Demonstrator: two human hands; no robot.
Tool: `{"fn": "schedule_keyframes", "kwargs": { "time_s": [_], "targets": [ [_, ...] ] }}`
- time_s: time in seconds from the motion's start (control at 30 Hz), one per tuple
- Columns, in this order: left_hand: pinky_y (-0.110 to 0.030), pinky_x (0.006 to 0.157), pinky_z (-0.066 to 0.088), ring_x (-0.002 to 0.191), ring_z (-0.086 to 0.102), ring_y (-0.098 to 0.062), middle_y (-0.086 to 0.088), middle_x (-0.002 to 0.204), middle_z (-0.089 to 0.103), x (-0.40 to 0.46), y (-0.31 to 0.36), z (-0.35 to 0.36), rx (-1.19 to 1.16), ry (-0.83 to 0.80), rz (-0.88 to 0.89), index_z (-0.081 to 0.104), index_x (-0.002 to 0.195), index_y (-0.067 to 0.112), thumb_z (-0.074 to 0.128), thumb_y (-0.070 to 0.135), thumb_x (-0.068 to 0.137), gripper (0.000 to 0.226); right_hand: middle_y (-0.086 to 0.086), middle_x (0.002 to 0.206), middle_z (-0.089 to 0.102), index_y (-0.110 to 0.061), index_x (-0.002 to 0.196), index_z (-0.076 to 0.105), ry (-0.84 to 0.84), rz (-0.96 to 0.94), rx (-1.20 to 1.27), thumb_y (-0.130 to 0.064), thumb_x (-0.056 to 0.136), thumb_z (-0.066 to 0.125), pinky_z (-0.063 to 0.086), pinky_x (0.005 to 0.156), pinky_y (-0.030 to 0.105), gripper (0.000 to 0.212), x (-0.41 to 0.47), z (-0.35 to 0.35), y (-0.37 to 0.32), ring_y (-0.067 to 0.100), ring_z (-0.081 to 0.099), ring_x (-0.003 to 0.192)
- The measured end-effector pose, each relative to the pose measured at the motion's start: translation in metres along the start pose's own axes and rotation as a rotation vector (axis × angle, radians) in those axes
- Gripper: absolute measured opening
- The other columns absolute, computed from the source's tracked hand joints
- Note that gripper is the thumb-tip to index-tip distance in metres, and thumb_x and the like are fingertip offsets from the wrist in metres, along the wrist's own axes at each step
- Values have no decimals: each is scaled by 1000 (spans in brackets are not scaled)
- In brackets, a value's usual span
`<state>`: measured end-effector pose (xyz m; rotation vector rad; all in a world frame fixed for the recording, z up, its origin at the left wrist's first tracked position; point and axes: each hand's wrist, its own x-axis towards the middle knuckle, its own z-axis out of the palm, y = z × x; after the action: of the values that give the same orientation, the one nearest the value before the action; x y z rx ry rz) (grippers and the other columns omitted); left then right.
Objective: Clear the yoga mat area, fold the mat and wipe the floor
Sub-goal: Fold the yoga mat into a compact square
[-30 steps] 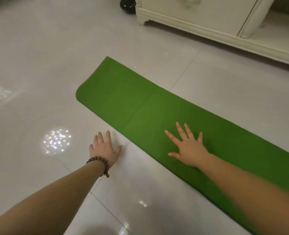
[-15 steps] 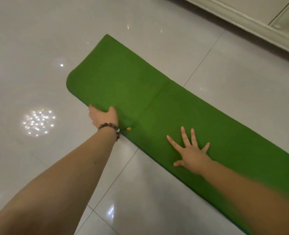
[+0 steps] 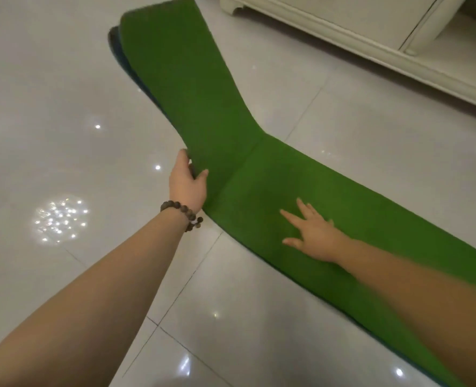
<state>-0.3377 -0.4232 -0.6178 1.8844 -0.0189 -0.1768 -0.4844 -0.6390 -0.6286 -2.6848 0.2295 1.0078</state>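
Left hand [image 3: 188,182] now grips mat [image 3: 273,174] edge, far end lifted off floor [image 3: 63,107].

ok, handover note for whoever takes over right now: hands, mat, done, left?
Left hand: grips the near edge of the green yoga mat, lifting the far section off the tiled floor; its dark underside shows.
Right hand: flat, fingers spread, pressing the mat's flat part just past the crease.
Done: nothing lies on the mat; this fold is started.
Left: bring the raised section over, finish folding, wipe the floor. No cloth in view.
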Motion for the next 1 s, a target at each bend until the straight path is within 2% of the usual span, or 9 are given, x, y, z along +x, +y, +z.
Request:
{"fn": "schedule_keyframes", "kwargs": {
  "time_s": [0.07,0.13,0.2,0.33,0.5,0.57,0.7,0.83,1.0],
  "targets": [
    [-29,81,53,92,63,-16,2,101,64,-20,6,9,133,-104,80,52,104,17,54,-2,90,24,14,157,15,-24,147,30,246,-22,-58,-46,95,44,28,112,52,58,-35,-14,7,32,24,142],
    [-30,81,53,94,63,-21,-1,103,67,-41,4,16,246,-204,166,57,99,20,50,-6,88,30,21,127,53,-8,121,58,579,-49,-21,-30,95,47,47,92,44,37,-69,-24,16,37,54,111],
    [-33,90,50,104,61,-25,-4,116,67,-58,-5,25,372,-293,228,64,106,17,46,-12,83,41,13,97,55,-2,99,61,863,13,168,-12,91,46,43,72,35,19,-98,-30,28,30,53,84],
    [-38,110,31,130,44,-28,-10,136,54,-78,-28,36,652,-400,272,61,116,11,46,-13,81,45,12,108,49,-4,103,57,1087,278,508,1,91,39,29,77,18,23,-132,-21,68,16,46,92],
    [-54,118,-3,148,-11,-26,-3,161,-7,-95,-50,48,1134,-615,265,13,152,28,54,12,87,79,13,144,35,-10,133,47,814,136,291,-23,93,52,26,111,36,42,-119,36,98,30,32,135],
    [-57,117,-5,146,-19,-24,-1,160,-18,-107,-52,59,1231,-744,331,-4,152,32,55,27,89,87,10,160,1,-25,150,20,545,29,84,-54,90,46,11,117,50,72,-103,64,94,28,2,147],
    [-60,115,-6,144,-23,-25,2,157,-26,-126,-62,86,1345,-876,356,-15,150,36,53,60,86,96,-1,145,-45,-42,140,-29,105,49,-133,-88,67,39,-3,104,75,110,-74,124,85,27,-38,135],
    [-63,114,-5,144,-23,-28,-1,157,-26,-126,-62,105,1374,-840,329,-16,150,33,52,68,82,102,-1,149,-40,-43,143,-22,100,85,-111,-68,81,51,7,103,76,99,-72,127,86,30,-30,140],
    [-63,114,-6,145,-20,-32,-6,158,-23,-132,-60,118,1407,-781,361,-17,150,31,53,79,72,115,7,155,-28,-52,140,-21,82,146,-80,-7,95,42,22,106,68,89,-77,120,63,44,-9,143]
  ]
}}
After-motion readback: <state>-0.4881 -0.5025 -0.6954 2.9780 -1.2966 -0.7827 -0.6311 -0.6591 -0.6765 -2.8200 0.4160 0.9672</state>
